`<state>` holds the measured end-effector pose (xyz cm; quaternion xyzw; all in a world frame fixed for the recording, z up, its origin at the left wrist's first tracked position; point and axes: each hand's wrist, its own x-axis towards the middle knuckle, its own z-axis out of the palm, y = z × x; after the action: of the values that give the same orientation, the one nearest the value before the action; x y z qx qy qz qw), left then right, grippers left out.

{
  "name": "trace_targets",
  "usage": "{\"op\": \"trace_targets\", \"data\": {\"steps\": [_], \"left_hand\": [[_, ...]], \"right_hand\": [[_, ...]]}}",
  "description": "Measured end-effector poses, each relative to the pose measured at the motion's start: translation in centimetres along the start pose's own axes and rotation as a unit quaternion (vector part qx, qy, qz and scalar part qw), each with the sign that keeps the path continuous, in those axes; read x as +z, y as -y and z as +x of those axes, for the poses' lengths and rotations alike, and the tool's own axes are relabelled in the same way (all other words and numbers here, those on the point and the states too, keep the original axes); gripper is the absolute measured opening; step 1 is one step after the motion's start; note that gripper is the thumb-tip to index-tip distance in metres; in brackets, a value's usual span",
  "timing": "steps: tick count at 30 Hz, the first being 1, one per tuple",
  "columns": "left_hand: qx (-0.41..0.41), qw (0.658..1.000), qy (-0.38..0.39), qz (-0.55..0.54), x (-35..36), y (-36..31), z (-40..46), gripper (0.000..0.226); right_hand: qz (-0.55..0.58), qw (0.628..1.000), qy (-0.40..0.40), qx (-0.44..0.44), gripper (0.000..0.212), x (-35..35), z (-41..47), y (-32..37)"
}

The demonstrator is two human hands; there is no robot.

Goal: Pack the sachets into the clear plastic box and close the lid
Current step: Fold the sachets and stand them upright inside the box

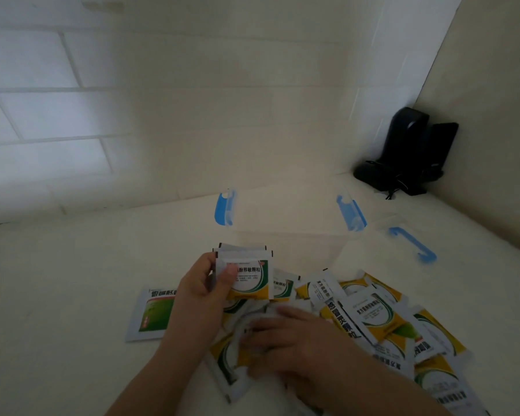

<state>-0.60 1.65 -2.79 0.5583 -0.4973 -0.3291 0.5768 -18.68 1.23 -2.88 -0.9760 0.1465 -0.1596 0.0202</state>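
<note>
Left half of the tabletop [57,295] is open, just one sachet [150,313] near the front. The sachet pile [388,325] clogs the front right, the clear plastic box [285,217] sits mid-back, its lid [409,241] beside it, and a black device [409,151] fills the back right corner.

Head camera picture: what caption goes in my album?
Left hand holds stacked sachets; right hand gathers more near the clear box.

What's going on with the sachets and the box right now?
Left hand holds a small stack of sachets. Right hand down on the pile, grip blurred. Box open, lid beside it. Nothing in the way.
</note>
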Motion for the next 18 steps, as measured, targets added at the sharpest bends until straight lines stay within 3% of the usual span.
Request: {"op": "trace_targets", "data": {"steps": [6, 8, 12, 14, 18], "left_hand": [[0.002, 0.999, 0.004, -0.039, 0.2, -0.1, -0.1, 0.022], [0.011, 0.999, 0.008, -0.035, 0.2, -0.1, -0.3, 0.023], [0.032, 0.999, 0.013, 0.021, 0.5, 0.2, -0.5, 0.009], [0.026, 0.999, 0.032, 0.020, 0.9, 0.0, -0.7, 0.016], [-0.039, 0.992, 0.084, -0.087, 1.6, -0.7, -1.1, 0.032]], "right_hand": [[0.237, 0.947, -0.059, 0.211, 0.031, -2.5, -0.6, -0.3], [0.209, 0.941, -0.109, 0.242, 0.038, -3.2, -0.6, -0.1], [0.160, 0.910, -0.314, 0.217, 0.026, -4.4, -0.4, 0.6], [0.090, 0.925, -0.322, 0.182, 0.025, -4.3, 0.2, 0.9], [-0.049, 0.960, -0.229, 0.152, 0.036, -2.7, 0.8, 0.5]]}}
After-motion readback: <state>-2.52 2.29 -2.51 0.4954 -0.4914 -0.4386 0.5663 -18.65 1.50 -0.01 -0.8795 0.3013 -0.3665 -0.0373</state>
